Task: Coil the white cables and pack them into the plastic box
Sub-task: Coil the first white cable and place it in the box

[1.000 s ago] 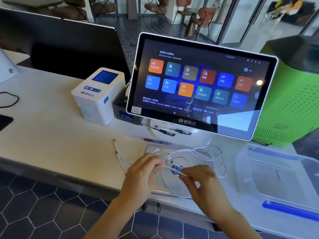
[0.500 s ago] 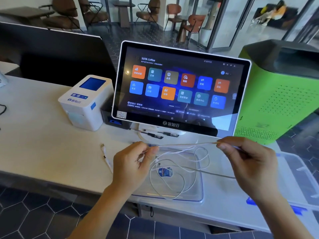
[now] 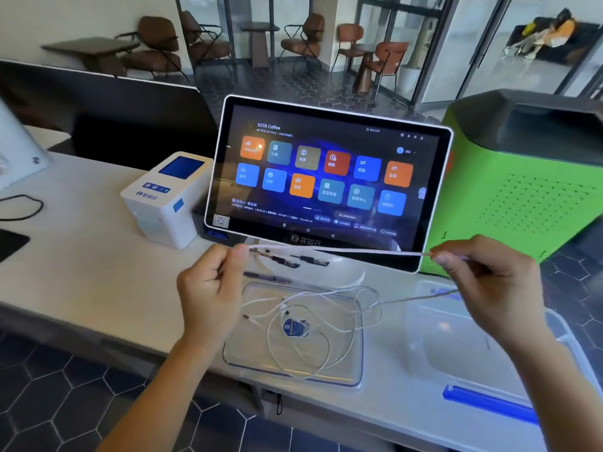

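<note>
Café counter surface, POS screen [image 3: 329, 177] behind. Left hand [image 3: 212, 288] and right hand [image 3: 489, 282] each pinch one white cable [image 3: 339, 251], taut above the near edge; rest lies on clear lid [image 3: 357, 380]. Plastic box [image 3: 489, 337] right. Feed even loops, keep tension.

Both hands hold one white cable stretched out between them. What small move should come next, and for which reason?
Probably bring the right hand toward the left hand to fold the first loop. The white cable is pulled straight between both pinches, so it is untangled there, while its remaining length trails down to the loose cables on the clear lid. The plastic box waits open at the right.
</note>
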